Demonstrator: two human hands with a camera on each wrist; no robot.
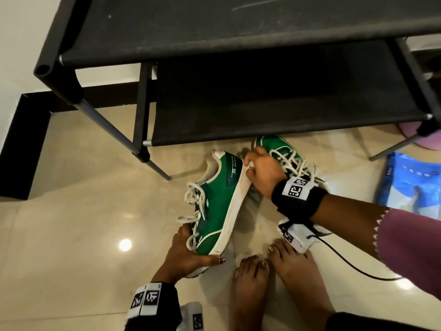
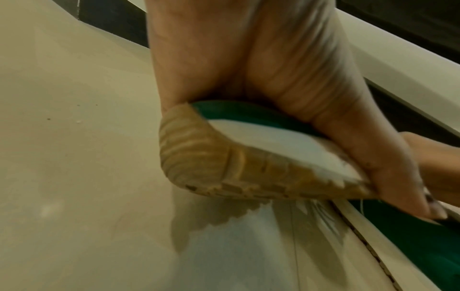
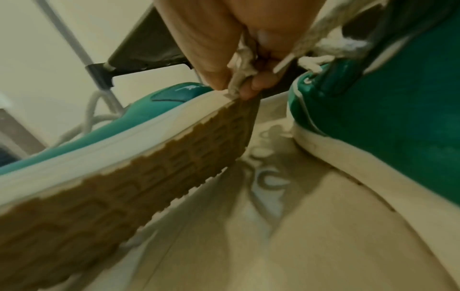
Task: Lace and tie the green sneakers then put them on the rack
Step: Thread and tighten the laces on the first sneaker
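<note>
A person crouches over a glossy cream tiled floor, holding one green sneaker tilted off the ground between both hands. The left hand, reaching in from six o'clock, cups the toe end, thumb curled across the white toe cap and fingers wrapped around the far side by the laces. The right hand, coming from three o'clock, pinches the white sole edge near the heel, its fingers curled tight; the right wrist view shows a bit of lace caught in that pinch. The second green sneaker sits on the floor just behind the right hand, its toe under the black rack at twelve o'clock. Two bare feet rest at five o'clock. A blue bag lies at three o'clock.
</note>
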